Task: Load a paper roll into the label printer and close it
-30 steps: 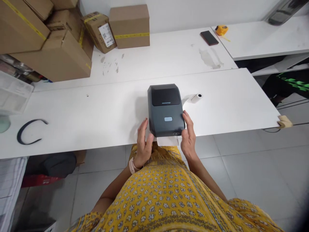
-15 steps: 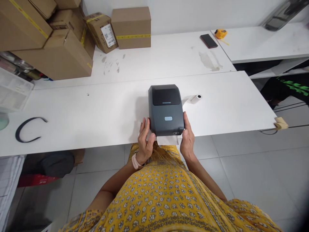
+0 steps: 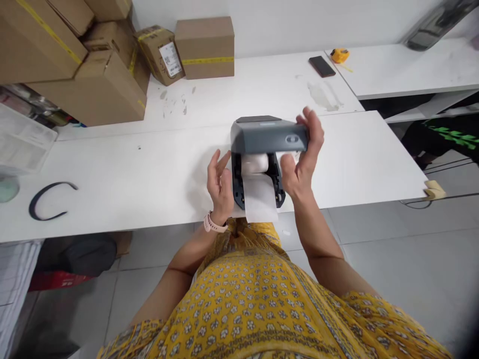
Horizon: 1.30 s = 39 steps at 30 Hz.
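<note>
A dark grey label printer stands at the table's front edge, its lid (image 3: 271,137) raised. Inside its open body lies a white paper roll (image 3: 254,163), and a paper strip (image 3: 260,197) hangs out over the front edge. My right hand (image 3: 305,154) grips the lid's right side, fingers behind it and thumb lower down. At the printer's left side is my left hand (image 3: 220,187), fingers apart, holding nothing, close beside the body. A pink watch band (image 3: 214,223) circles my left wrist.
Cardboard boxes (image 3: 204,47) stand at the back left. A phone (image 3: 322,66) and a yellow tape measure (image 3: 340,55) lie at the back right. A dark curved band (image 3: 37,197) rests on the table's left part, near a clear plastic case (image 3: 26,142).
The printer's lid has swung up, showing the roll inside. My right hand has moved up with it; my left hand has shifted slightly up and left. The small white roll at right is now hidden.
</note>
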{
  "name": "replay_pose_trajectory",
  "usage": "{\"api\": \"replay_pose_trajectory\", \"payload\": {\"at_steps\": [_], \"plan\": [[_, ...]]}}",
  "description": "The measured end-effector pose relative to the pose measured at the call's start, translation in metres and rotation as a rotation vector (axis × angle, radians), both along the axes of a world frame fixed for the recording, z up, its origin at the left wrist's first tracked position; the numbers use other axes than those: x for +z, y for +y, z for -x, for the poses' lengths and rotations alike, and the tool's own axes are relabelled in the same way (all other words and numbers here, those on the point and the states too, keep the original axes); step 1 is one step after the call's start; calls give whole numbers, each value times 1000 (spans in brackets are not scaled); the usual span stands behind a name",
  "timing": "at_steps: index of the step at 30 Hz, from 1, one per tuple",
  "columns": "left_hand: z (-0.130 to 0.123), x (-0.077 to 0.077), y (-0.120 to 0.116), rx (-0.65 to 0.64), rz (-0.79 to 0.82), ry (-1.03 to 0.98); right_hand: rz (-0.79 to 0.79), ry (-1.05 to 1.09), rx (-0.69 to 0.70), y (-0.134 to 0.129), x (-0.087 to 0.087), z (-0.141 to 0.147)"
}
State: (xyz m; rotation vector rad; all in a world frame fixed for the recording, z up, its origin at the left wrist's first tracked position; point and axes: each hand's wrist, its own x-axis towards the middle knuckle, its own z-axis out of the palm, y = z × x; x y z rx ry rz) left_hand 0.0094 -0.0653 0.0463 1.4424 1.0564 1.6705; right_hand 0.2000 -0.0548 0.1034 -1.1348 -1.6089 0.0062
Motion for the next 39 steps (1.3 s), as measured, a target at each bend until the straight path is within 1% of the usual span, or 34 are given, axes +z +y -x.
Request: {"api": "replay_pose_trajectory", "payload": {"at_steps": [2, 4, 6, 8, 10, 12, 14, 17, 19, 20, 22, 24, 26, 27, 29, 31, 33, 34, 36, 39], "plan": [[0, -10, 10, 6, 85, -3, -50, 5, -6, 31, 12, 1], [2, -22, 14, -15, 177, 14, -33, -11, -53, 55, 24, 3], [3, -32, 13, -50, 270, 33, -3, -35, -119, 72, 35, 5], [4, -38, 10, -83, 341, 30, 23, -45, -169, 83, 44, 7], [5, -38, 9, -104, 375, 15, 53, -31, -178, 93, 52, 6], [6, -36, 8, -119, 376, 12, 93, -11, -147, 107, 55, 1], [7, -34, 7, -128, 368, 27, 153, -24, -108, 124, 53, -8], [7, -31, 8, -110, 378, 64, 245, -126, -71, 142, 48, -25], [8, -30, 12, -98, 395, 100, 248, -190, -74, 141, 47, -32], [7, -28, 16, -96, 398, 128, 223, -206, -87, 136, 48, -34], [7, -24, 27, -101, 392, 205, 140, -211, -116, 118, 52, -31], [7, -19, 39, -110, 396, 292, 68, -199, -127, 93, 56, -22], [6, -14, 51, -136, 431, 361, 70, -217, -97, 70, 56, -11], [6, -12, 55, -150, 452, 390, 111, -254, -66, 61, 54, -6], [5, -8, 59, -160, 475, 440, 276, -396, 41, 51, 45, 1], [4, -6, 59, -146, 475, 482, 505, -613, 187, 50, 32, 5], [2, -6, 58, -129, 474, 500, 697, -827, 286, 55, 16, 8], [2, -6, 57, -126, 473, 500, 751, -905, 298, 59, 9, 9], [2, -6, 56, -130, 458, 496, 788, -984, 266, 67, -3, 13], [3, -4, 57, -165, 443, 525, 809, -994, 234, 77, -8, 17]]}}
